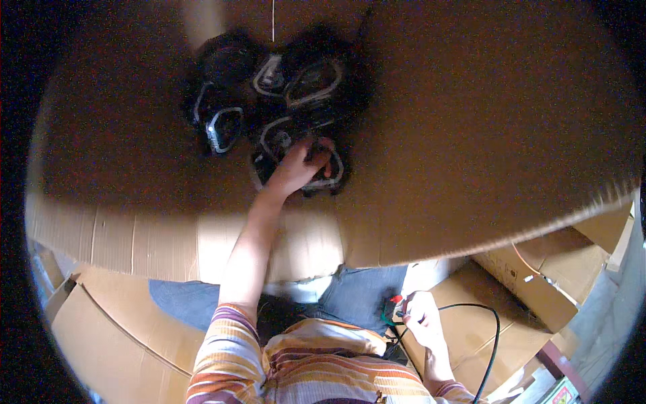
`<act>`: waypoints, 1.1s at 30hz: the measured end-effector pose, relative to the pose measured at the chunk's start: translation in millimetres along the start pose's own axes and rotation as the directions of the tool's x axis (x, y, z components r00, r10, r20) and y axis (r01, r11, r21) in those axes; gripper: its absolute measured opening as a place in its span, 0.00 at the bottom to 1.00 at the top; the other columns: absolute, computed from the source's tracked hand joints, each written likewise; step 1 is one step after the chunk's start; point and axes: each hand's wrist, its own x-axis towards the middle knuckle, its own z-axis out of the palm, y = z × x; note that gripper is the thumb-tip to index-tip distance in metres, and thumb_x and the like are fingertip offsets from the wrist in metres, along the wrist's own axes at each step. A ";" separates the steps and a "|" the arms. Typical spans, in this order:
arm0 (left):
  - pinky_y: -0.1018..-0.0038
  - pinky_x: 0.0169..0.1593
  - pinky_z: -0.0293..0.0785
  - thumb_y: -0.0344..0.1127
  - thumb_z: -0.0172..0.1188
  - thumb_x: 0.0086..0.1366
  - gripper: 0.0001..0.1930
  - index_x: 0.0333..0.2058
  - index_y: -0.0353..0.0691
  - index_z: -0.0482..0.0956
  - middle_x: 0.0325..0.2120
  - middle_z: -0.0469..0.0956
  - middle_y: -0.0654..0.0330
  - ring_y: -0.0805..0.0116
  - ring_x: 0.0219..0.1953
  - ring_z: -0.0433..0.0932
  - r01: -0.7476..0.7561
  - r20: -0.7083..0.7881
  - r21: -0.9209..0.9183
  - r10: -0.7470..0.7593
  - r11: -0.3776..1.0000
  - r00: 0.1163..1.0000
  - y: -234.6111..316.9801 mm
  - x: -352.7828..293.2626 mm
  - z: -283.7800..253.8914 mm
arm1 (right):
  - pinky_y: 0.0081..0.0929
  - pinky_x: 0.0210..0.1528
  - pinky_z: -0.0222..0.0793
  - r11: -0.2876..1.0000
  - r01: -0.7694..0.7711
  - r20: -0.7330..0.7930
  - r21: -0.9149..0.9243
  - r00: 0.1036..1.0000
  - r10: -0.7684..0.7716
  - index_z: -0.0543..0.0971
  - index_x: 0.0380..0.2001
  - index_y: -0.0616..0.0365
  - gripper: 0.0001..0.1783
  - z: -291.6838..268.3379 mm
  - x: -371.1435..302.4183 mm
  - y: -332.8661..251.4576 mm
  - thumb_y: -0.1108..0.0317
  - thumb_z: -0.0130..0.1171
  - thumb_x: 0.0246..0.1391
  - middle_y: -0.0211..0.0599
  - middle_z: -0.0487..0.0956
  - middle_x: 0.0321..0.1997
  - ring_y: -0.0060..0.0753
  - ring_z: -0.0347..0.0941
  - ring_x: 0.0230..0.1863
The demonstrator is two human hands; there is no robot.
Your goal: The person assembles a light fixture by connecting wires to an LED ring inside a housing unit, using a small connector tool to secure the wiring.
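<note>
Inside box, left hand outstretched, gripping black part.

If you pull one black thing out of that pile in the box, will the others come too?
Probably. The black parts lie heaped and overlapping, with pale loops crossing, so they may snag. They look rigid, not floppy. The left hand covers one easily, so each is likely light.

Matt brown cardboard box, glossy black plastic parts
</note>
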 end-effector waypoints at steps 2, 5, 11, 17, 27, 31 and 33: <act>0.79 0.29 0.65 0.30 0.47 0.54 0.07 0.30 0.36 0.72 0.19 0.70 0.62 0.76 0.25 0.69 0.144 0.138 -0.172 -0.120 0.975 0.983 34.2 -17.0 -14.8 | 0.27 0.38 0.55 0.996 -0.053 0.051 -0.069 0.997 0.057 0.64 0.24 0.57 0.09 -9.2 -13.4 16.9 0.79 0.49 0.34 0.35 0.63 0.27 0.31 0.59 0.31; 0.84 0.31 0.62 0.31 0.46 0.55 0.09 0.33 0.37 0.72 0.21 0.70 0.66 0.81 0.26 0.65 0.336 0.373 -0.264 -0.226 0.904 0.900 36.9 -57.4 -16.2 | 0.28 0.40 0.55 0.988 -0.016 0.084 -0.152 0.996 0.029 0.65 0.26 0.58 0.10 -1.0 -12.1 7.5 0.77 0.49 0.35 0.37 0.64 0.29 0.32 0.59 0.34; 0.83 0.26 0.63 0.27 0.48 0.53 0.10 0.35 0.35 0.69 0.18 0.70 0.65 0.80 0.21 0.67 0.053 0.333 -0.203 0.018 0.978 0.943 88.1 -103.5 -5.8 | 0.20 0.33 0.58 0.986 -0.122 0.006 -0.113 0.992 0.124 0.62 0.36 0.60 0.18 24.8 -3.6 -60.3 0.77 0.49 0.37 0.30 0.65 0.27 0.21 0.60 0.29; 0.84 0.21 0.60 0.23 0.51 0.48 0.10 0.32 0.35 0.73 0.16 0.70 0.62 0.81 0.16 0.64 -0.066 0.019 -0.155 0.070 0.986 0.997 114.2 -127.3 -12.9 | 0.18 0.36 0.56 0.988 -0.119 0.037 -0.102 0.992 0.123 0.62 0.34 0.61 0.16 29.6 -12.8 -62.1 0.80 0.47 0.35 0.31 0.63 0.30 0.20 0.58 0.32; 0.82 0.27 0.62 0.26 0.40 0.56 0.04 0.26 0.34 0.64 0.18 0.67 0.62 0.77 0.21 0.64 -0.013 -0.100 -0.129 0.000 0.992 0.995 150.5 -177.3 -30.4 | 0.18 0.31 0.60 0.986 -0.041 0.100 -0.165 0.993 0.058 0.64 0.36 0.61 0.18 26.7 -28.8 -52.5 0.75 0.50 0.36 0.28 0.66 0.26 0.19 0.62 0.28; 0.85 0.22 0.58 0.28 0.38 0.58 0.10 0.31 0.32 0.69 0.14 0.64 0.66 0.80 0.18 0.60 -0.034 -0.172 -0.006 0.033 0.999 0.985 162.3 -195.7 -38.5 | 0.19 0.31 0.60 0.991 -0.030 0.160 -0.130 0.986 0.051 0.64 0.38 0.61 0.19 28.1 -38.9 -49.8 0.75 0.49 0.36 0.29 0.67 0.26 0.20 0.63 0.28; 0.84 0.22 0.60 0.26 0.40 0.57 0.09 0.32 0.31 0.69 0.14 0.64 0.64 0.79 0.17 0.61 -0.054 -0.156 0.059 0.062 0.997 0.986 163.9 -202.6 -42.3 | 0.19 0.31 0.61 0.992 -0.029 0.181 -0.120 0.982 0.050 0.64 0.39 0.61 0.20 28.8 -43.7 -50.5 0.75 0.49 0.36 0.30 0.67 0.26 0.20 0.63 0.28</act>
